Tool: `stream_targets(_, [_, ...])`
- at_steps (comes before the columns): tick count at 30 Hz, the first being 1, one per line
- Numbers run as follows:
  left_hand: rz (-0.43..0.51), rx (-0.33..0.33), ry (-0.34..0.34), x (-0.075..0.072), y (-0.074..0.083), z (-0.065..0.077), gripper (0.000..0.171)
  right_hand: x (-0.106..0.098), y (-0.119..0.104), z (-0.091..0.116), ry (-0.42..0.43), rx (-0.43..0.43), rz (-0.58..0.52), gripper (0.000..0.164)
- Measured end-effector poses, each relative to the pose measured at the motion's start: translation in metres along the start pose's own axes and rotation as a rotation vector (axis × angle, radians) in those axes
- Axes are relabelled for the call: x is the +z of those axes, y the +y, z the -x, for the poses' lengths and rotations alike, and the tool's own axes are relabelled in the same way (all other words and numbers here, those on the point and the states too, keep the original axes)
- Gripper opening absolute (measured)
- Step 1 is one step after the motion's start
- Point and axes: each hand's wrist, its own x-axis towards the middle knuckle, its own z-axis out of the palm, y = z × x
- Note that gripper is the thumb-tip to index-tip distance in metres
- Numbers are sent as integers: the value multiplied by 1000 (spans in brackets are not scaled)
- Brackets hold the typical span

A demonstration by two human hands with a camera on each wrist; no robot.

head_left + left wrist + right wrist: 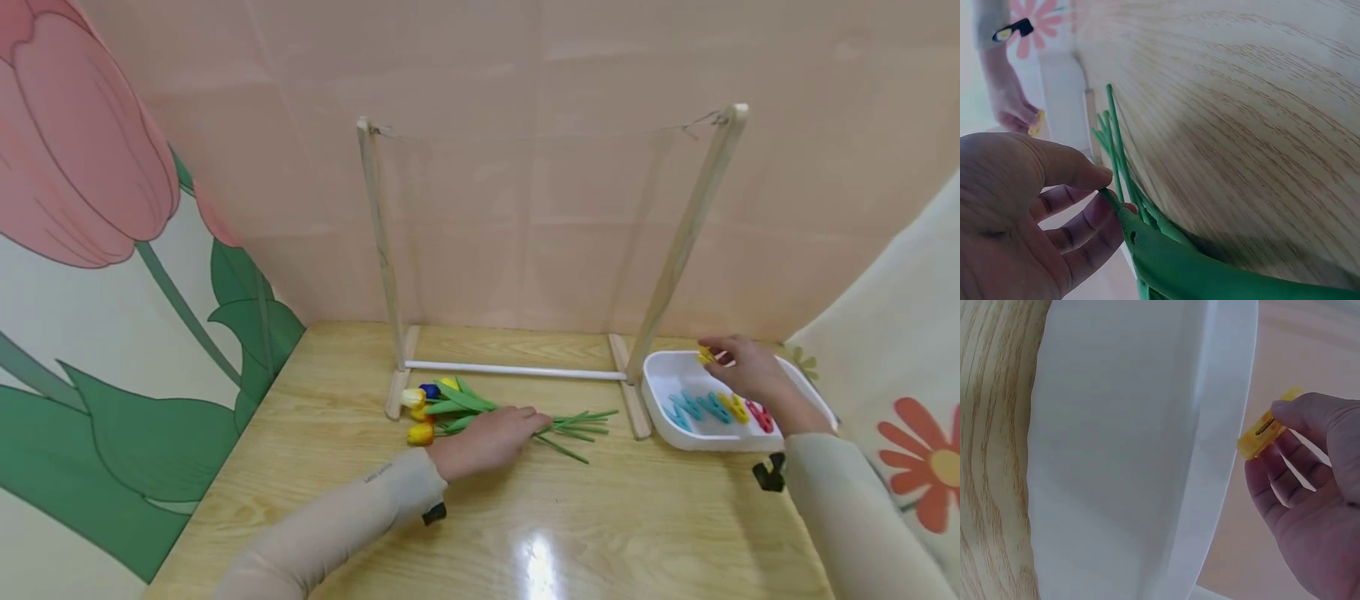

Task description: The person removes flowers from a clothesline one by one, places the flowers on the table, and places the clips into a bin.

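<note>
A bunch of artificial tulips (pixel 457 402) with yellow, orange, white and blue heads lies on the table. My left hand (pixel 487 437) is over their stems; in the left wrist view its thumb and fingers pinch one green stem (pixel 1112 201). My right hand (pixel 757 375) holds a yellow clothespin (pixel 1266 429) between thumb and fingers, above the white plastic tray (pixel 723 444). Inside that tray lie several blue clothespins (pixel 690 407), along with yellow clothespins (pixel 734 407) and red clothespins (pixel 759 417).
Behind the flowers stands a wooden frame (pixel 686 229) with a thin string (pixel 540 137) tied between its two posts. A white rod (pixel 517 370) joins the posts near the base. Pink cloth (pixel 480 250) hangs at the back, with flower-printed cloth on both sides.
</note>
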Motion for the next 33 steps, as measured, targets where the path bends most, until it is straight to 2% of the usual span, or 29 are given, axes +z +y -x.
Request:
stream_targets(5, [1, 10, -1, 0, 1, 2, 50, -3, -3, 3, -26, 12, 13, 47])
stream_targets(11, [47, -33, -21, -2, -4, 6, 48, -6, -5, 7, -49, 38, -9, 45])
stream_targets(14, [59, -51, -20, -7, -7, 9, 46, -6, -4, 10, -48, 42, -30, 44])
stream_targets(20, [121, -44, 9, -18, -18, 20, 41, -4, -2, 15, -39, 25, -33, 44])
stream_targets(25, [129, -57, 12, -30, -28, 27, 41, -8, -6, 22, -17, 8, -31, 44])
stream_targets(33, [94, -112, 33, -42, -50, 40, 42, -11, -14, 33, 81, -47, -21, 39])
